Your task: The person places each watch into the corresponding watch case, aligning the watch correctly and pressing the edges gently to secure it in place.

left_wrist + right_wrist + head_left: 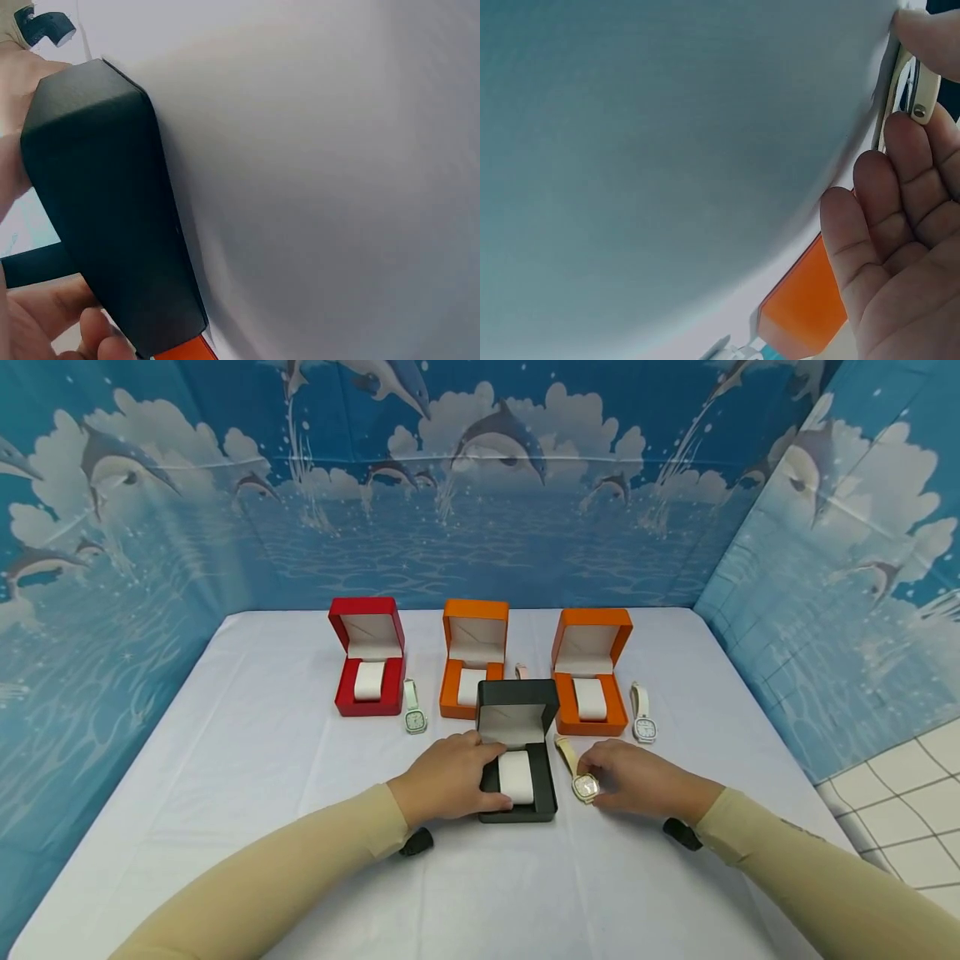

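Note:
A dark green-black watch box (546,785) stands with its lid up in the middle of the table, a white cushion (519,778) inside. My left hand (450,777) reaches over the box's left side, with thumb and forefinger at the two ends of the cushion. In the left wrist view the box's outer side (105,202) hides much of that grip. Just right of the box, my right hand (637,781) pinches a wristwatch (586,787) by its case. Its pale yellow strap stretches back along the table. The right wrist view shows thumb and fingertips at the watch (928,90).
Behind stand a red watch box (345,693) and two orange ones (450,697), (618,714), lids up. A green-strapped watch (415,720), a white-strapped watch (644,729) and a partly hidden pink strap (521,671) lie beside them. Dolphin-print cloth (465,552) encloses the white table.

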The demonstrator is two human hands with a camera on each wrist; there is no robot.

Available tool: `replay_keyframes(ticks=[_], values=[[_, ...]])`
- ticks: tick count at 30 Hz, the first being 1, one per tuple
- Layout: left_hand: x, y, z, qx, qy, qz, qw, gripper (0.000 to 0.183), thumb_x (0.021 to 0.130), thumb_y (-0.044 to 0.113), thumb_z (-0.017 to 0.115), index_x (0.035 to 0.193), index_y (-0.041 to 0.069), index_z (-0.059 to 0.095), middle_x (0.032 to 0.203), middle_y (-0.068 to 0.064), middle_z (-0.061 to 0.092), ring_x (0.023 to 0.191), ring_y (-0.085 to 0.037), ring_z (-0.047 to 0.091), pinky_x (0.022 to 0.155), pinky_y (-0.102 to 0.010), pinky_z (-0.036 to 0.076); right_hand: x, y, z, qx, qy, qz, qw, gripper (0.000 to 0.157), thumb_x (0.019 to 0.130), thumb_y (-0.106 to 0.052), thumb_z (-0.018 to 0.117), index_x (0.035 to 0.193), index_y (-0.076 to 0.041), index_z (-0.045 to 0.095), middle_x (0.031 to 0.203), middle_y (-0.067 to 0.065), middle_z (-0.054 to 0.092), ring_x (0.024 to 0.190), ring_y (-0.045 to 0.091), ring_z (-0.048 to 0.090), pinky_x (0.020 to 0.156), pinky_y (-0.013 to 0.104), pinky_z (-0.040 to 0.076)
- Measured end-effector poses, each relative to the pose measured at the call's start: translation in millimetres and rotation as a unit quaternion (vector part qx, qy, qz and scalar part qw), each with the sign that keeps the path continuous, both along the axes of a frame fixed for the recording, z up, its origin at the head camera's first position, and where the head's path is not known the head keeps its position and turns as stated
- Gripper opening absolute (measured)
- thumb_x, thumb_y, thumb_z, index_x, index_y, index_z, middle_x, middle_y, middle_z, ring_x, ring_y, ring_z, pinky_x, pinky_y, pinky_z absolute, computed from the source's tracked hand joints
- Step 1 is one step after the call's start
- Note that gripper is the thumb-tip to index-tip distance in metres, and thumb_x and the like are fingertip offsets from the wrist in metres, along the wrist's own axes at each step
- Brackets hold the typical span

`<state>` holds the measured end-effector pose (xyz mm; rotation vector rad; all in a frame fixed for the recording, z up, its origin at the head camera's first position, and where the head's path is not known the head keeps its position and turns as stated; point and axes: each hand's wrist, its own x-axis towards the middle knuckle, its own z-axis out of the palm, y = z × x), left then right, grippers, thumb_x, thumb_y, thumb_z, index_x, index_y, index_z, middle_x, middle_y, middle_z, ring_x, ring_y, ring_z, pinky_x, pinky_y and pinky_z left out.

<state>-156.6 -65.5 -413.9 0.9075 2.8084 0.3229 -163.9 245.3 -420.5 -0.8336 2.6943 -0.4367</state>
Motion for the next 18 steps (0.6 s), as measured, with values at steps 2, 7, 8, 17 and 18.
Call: replay_keyframes(ticks=[2,7,8,17,18], values=[[0.2,1.6,0.7,0.000,0.001,0.004,1.0000,0.079,0.090,0.064,0.073,0.151,0.015,0.059,0.142,-0.010,0.064,0.123,-0.026,0.064,0.110,-0.044,0.052,0.0,-0.4,-0.4,-0.003,-0.005,-0.005,1.000,0.029,0.084,-0.014,0.087,0.106,-0.019,0.068,0.096,-0.011,0.061,0.093,0.010,0.054,0.087,0.034,0.055],[0.9,5.1,0.9,0.006,-0.003,0.014,0.9999,0.076,0.090,0.060,0.075,0.148,0.014,0.061,0.139,-0.008,0.067,0.122,-0.025,0.066,0.108,-0.044,0.053,0.4,-1.3,-1.0,-0.002,-0.012,-0.016,1.000,0.030,0.084,-0.014,0.086,0.106,-0.019,0.067,0.096,-0.010,0.059,0.094,0.011,0.053,0.087,0.034,0.054],[1.1,5.8,1.0,0.008,-0.004,0.015,0.9998,0.075,0.090,0.059,0.076,0.148,0.014,0.061,0.139,-0.007,0.068,0.122,-0.024,0.067,0.108,-0.044,0.053,0.7,-1.3,-0.9,-0.001,-0.012,-0.017,1.000,0.030,0.084,-0.014,0.086,0.106,-0.019,0.066,0.096,-0.010,0.059,0.094,0.012,0.053,0.088,0.034,0.055],[0.3,9.4,-0.3,0.027,-0.004,0.013,0.9995,0.067,0.089,0.051,0.078,0.139,0.010,0.063,0.130,-0.002,0.071,0.103,-0.018,0.067,0.096,-0.038,0.056,2.1,2.3,0.8,-0.010,0.001,-0.013,1.000,0.032,0.082,-0.012,0.086,0.105,-0.018,0.065,0.099,-0.008,0.060,0.096,0.013,0.054,0.089,0.037,0.055],[0.1,9.6,-0.5,0.029,-0.003,0.014,0.9995,0.067,0.088,0.051,0.079,0.139,0.010,0.063,0.129,-0.002,0.071,0.101,-0.017,0.066,0.095,-0.038,0.056,2.2,2.7,0.9,-0.012,0.002,-0.013,1.000,0.032,0.082,-0.012,0.086,0.105,-0.018,0.065,0.099,-0.008,0.060,0.096,0.013,0.054,0.089,0.037,0.055]])
